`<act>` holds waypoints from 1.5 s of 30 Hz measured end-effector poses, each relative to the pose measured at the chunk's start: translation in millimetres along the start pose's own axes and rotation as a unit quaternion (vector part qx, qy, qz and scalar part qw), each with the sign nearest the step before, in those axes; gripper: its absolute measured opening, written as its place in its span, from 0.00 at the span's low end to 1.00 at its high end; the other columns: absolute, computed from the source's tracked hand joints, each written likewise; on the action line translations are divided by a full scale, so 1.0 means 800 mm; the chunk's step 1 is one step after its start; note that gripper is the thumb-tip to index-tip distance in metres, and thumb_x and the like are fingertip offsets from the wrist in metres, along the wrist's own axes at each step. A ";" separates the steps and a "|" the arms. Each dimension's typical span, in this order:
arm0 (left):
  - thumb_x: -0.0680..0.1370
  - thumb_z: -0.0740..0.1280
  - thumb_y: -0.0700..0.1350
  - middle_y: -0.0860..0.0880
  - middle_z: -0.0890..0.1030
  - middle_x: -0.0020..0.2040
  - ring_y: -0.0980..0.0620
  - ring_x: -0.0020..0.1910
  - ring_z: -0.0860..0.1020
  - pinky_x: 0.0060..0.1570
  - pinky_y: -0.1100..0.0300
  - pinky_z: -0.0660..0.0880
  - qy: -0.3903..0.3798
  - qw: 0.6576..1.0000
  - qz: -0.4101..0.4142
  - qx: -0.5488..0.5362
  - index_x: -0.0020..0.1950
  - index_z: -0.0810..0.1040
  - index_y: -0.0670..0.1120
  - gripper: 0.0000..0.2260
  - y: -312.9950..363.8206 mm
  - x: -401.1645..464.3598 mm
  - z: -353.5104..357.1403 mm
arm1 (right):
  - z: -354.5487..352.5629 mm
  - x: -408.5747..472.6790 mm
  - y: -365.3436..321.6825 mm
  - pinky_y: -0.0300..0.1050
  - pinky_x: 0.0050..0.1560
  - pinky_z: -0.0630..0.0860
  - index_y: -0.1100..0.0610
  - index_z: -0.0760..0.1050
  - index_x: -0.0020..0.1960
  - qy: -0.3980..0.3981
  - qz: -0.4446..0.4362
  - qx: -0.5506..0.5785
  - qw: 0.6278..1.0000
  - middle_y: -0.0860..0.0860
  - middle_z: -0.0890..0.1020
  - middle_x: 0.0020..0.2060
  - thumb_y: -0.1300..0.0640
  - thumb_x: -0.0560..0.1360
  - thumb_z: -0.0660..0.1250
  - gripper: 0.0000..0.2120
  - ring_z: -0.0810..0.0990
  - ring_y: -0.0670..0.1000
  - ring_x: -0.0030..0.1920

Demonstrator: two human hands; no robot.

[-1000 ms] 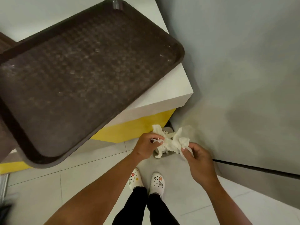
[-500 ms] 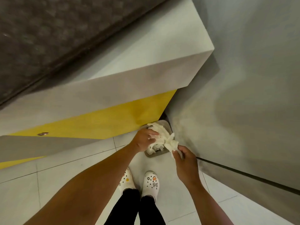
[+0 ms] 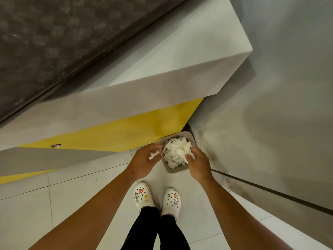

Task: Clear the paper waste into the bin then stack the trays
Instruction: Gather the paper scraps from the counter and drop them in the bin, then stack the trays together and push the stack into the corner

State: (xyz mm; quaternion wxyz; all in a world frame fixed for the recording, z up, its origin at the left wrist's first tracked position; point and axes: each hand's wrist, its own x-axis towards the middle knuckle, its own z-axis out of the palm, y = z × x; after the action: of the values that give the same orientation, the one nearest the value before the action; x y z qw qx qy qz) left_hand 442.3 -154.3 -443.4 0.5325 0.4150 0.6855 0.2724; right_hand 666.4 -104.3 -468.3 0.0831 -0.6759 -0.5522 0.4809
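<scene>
A wad of crumpled white paper waste (image 3: pixel 175 154) lies in the mouth of a small grey bin (image 3: pixel 175 170) on the floor, tucked against the yellow cabinet front. My right hand (image 3: pixel 199 164) is over the bin's right side, its thumb and fingers pinching the paper. My left hand (image 3: pixel 144 162) hovers at the bin's left rim, fingers loosely curved, holding nothing. A dark brown textured tray (image 3: pixel 54 42) lies on the white counter (image 3: pixel 180 60) at the upper left.
The counter's corner juts out above the bin. A grey wall (image 3: pixel 279 105) runs close along the right. My white clogs (image 3: pixel 156 199) stand on pale floor tiles just behind the bin.
The view has dropped closer to the floor. Both hands have lowered the paper into the bin, and my left hand has let go of it.
</scene>
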 end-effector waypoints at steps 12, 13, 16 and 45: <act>0.79 0.71 0.43 0.55 0.84 0.53 0.56 0.53 0.81 0.56 0.62 0.75 0.011 0.998 -0.018 -0.055 0.55 0.81 0.56 0.08 0.016 -0.057 -0.010 | 0.026 -0.009 -0.016 0.51 0.73 0.68 0.57 0.67 0.76 -0.056 -0.007 -0.053 0.997 0.55 0.70 0.74 0.57 0.81 0.65 0.24 0.69 0.56 0.74; 0.79 0.71 0.43 0.54 0.84 0.52 0.56 0.53 0.81 0.56 0.62 0.75 0.012 0.998 -0.020 -0.057 0.55 0.81 0.56 0.08 0.019 -0.064 -0.011 | 0.019 -0.024 -0.025 0.49 0.72 0.69 0.57 0.68 0.75 -0.071 -0.016 -0.052 0.996 0.54 0.71 0.74 0.58 0.81 0.65 0.22 0.70 0.55 0.74; 0.79 0.70 0.43 0.52 0.84 0.51 0.54 0.52 0.81 0.53 0.63 0.75 0.022 0.997 -0.023 -0.076 0.54 0.82 0.55 0.08 0.042 -0.093 -0.018 | -0.009 -0.077 -0.051 0.41 0.62 0.76 0.58 0.77 0.64 -0.107 -0.041 -0.016 0.993 0.60 0.76 0.68 0.63 0.81 0.65 0.12 0.76 0.58 0.67; 0.79 0.69 0.40 0.52 0.85 0.51 0.52 0.50 0.82 0.54 0.59 0.78 0.222 0.959 0.144 -0.097 0.54 0.83 0.50 0.07 0.327 -0.399 -0.206 | -0.200 -0.383 -0.408 0.40 0.59 0.79 0.47 0.78 0.62 -0.202 -0.292 0.056 0.933 0.43 0.83 0.57 0.61 0.79 0.70 0.15 0.82 0.42 0.53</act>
State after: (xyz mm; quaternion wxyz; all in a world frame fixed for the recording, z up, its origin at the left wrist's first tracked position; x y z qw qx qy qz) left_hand 385.6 -284.7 -22.2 0.3597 0.3848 0.6896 0.4970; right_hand 589.7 -167.8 -3.9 0.1443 -0.3680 -0.7026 0.5917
